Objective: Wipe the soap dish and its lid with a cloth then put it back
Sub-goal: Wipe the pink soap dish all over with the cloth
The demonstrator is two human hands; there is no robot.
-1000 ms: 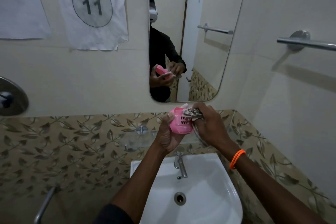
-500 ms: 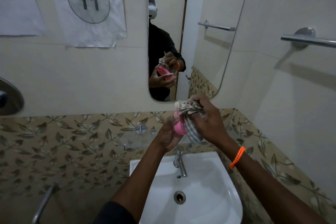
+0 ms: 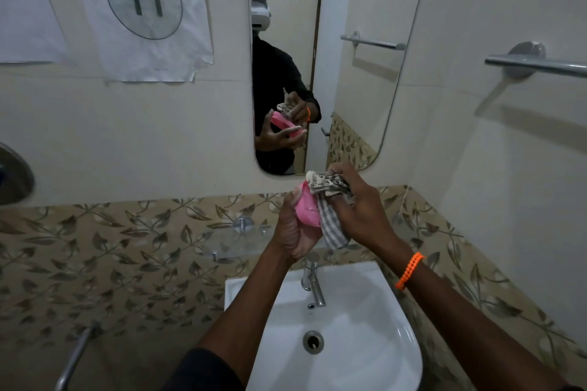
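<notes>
Head view, only one. Left hand is curled around a pink soap dish, fingers wrapped at its left edge, palm under it. The dish is held up in the air above the sink, tilted on edge, with its open side toward the right hand. Can't tell from here whether this piece is the dish or its lid.

Right hand has its fingers bunched around a grey checked cloth. The cloth is pressed against the right side of the dish, wadded at the top, with a loose end hanging below both hands. Orange beaded band sits on the right wrist.

Tap stands directly below the hands at the back of the sink. Glass shelf is on the wall just left of and below the left hand. Mirror above the hands reflects both hands, the dish and the cloth. Paper sign marked 11 is up left, towel rail up right of the right hand.
</notes>
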